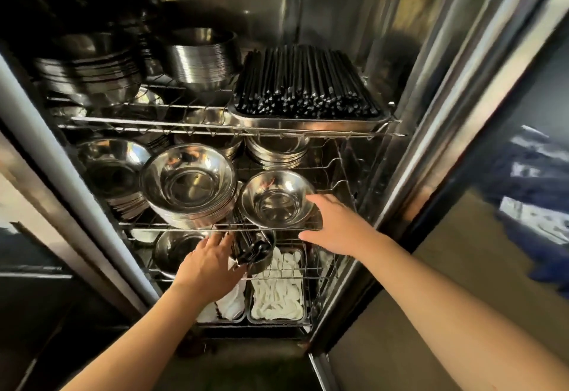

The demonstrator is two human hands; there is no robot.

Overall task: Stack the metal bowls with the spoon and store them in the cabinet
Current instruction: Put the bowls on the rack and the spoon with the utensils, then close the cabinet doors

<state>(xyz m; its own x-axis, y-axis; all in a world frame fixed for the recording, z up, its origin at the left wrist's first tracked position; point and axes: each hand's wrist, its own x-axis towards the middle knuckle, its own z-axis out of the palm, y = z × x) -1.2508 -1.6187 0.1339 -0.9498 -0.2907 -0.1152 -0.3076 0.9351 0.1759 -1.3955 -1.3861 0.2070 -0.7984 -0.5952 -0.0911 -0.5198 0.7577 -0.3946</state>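
Steel bowls sit nested at the right of the cabinet's middle wire shelf, beside a larger bowl stack. The right hand rests open against their rim, fingers spread, probably steadying or nudging them inward. Just below, the left hand curls around a dark cup of what look like utensils, seemingly seating it on the lower shelf. No spoon can be told apart. Above sits a tray of black chopsticks; below, white items in trays.

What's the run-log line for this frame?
phase: storing | left hand: on dark container, lower rack | right hand: at small round metal bowl, middle wire rack
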